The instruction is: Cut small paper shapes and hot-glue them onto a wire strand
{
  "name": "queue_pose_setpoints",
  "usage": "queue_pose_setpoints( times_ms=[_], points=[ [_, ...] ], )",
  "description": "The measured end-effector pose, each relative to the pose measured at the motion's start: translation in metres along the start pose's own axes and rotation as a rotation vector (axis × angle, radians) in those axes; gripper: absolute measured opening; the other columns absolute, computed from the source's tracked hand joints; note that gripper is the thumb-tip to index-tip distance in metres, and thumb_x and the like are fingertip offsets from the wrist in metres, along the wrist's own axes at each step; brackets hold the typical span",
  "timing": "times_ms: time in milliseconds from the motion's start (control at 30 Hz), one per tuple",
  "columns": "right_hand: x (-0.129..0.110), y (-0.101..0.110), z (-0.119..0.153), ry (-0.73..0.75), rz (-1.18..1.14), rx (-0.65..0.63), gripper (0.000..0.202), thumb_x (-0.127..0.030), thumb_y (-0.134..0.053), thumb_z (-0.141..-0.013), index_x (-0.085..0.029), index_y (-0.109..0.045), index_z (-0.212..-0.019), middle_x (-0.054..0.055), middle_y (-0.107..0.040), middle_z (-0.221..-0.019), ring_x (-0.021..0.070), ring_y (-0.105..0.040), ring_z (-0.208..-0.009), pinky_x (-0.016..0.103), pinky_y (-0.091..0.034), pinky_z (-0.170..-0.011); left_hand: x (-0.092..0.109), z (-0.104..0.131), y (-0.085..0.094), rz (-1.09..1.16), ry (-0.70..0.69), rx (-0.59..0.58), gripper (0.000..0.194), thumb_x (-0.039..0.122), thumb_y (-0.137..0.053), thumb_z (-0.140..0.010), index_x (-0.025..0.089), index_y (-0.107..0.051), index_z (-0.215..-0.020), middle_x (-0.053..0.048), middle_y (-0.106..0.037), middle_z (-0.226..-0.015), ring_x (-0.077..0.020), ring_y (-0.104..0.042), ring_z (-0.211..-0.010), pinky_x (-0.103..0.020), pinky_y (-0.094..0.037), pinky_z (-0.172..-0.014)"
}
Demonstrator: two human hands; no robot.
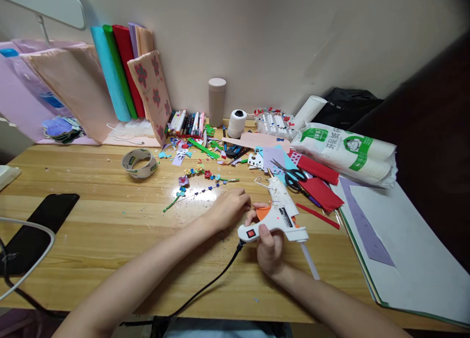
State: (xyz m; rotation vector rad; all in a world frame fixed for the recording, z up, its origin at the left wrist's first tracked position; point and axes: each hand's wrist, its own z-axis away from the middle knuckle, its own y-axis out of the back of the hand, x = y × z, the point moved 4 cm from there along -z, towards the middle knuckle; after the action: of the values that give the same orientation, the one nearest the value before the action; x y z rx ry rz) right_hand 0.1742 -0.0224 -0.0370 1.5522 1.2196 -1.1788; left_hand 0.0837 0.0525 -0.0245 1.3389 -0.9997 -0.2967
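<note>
My right hand (270,252) is wrapped round the handle of a white hot glue gun (281,198) with an orange trigger. The gun's nozzle points up and away from me, a glue stick (310,261) juts from its back, and a black cord runs off the handle. Just left of the trigger, my left hand (229,208) hovers low over the table with its fingers curled together; whatever they pinch, if anything, is hidden. Beyond that hand lies a green-stemmed garland of small paper flowers (199,169), with a thin strand of blue pieces (209,188) beside it.
Black scissors (288,174) and red paper (323,193) lie past the gun. Paper scraps, markers (186,122), a thread spool (237,125) and a tumbler (217,103) line the back. A tape roll (139,163) and phone (40,230) sit left; wrapped paper cups (348,152) and sheets (414,240) right.
</note>
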Motion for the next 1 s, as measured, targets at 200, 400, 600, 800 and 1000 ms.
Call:
queue_pose_setpoints(
  times_ms=[200,400,600,800,1000],
  points=[
    [0.005,-0.001,0.0,-0.018,-0.031,-0.007,0.026,-0.038,-0.038,-0.079,-0.02,-0.051,-0.067,0.005,-0.056,-0.065,0.0209,-0.054,-0.065,0.035,-0.044,-0.069,0.006,-0.002,-0.003,-0.041,-0.049,-0.032,0.012,0.017,-0.046,-0.087,0.014,-0.057,-0.083,-0.006,-0.057,-0.087,-0.0177,-0.054,-0.08,-0.027,-0.041,-0.067],
    [-0.001,-0.001,-0.003,-0.016,-0.07,0.018,0.022,-0.036,-0.044,-0.083,-0.018,-0.053,-0.074,0.002,-0.055,-0.069,0.0187,-0.055,-0.07,0.032,-0.043,-0.072,-0.018,0.013,0.019,0.522,0.286,0.331,0.018,0.029,-0.046,-0.088,0.016,-0.057,-0.082,-0.004,-0.059,-0.082,-0.0158,-0.056,-0.076,-0.027,-0.043,-0.068],
    [0.001,-0.007,-0.015,-0.205,-0.105,0.105,0.027,-0.035,-0.06,-0.077,-0.019,-0.049,-0.095,0.001,-0.054,-0.08,0.017,-0.056,-0.073,0.03,-0.046,-0.072,-0.022,0.049,0.031,1.078,0.57,0.38,0.03,0.044,-0.064,-0.072,0.014,-0.062,-0.073,-0.001,-0.061,-0.07,-0.0124,-0.054,-0.065,-0.023,-0.041,-0.06],
    [-0.005,-0.018,-0.021,-0.172,-0.059,0.003,0.03,-0.031,-0.066,-0.072,-0.018,-0.05,-0.093,0.003,-0.057,-0.079,0.0179,-0.058,-0.075,0.03,-0.048,-0.076,-0.013,0.058,0.017,1.262,0.618,0.337,0.031,0.043,-0.071,-0.065,0.013,-0.064,-0.07,-0.001,-0.061,-0.067,-0.0101,-0.052,-0.062,-0.021,-0.04,-0.06],
    [-0.006,-0.019,-0.022,-0.174,-0.033,-0.011,0.03,-0.03,-0.064,-0.073,-0.018,-0.048,-0.097,0.001,-0.056,-0.076,0.0167,-0.057,-0.07,0.029,-0.048,-0.072,-0.013,0.058,0.011,1.217,0.575,0.338,0.027,0.039,-0.069,-0.068,0.013,-0.063,-0.071,-0.003,-0.063,-0.071,-0.012,-0.054,-0.064,-0.023,-0.042,-0.062]
  ],
)
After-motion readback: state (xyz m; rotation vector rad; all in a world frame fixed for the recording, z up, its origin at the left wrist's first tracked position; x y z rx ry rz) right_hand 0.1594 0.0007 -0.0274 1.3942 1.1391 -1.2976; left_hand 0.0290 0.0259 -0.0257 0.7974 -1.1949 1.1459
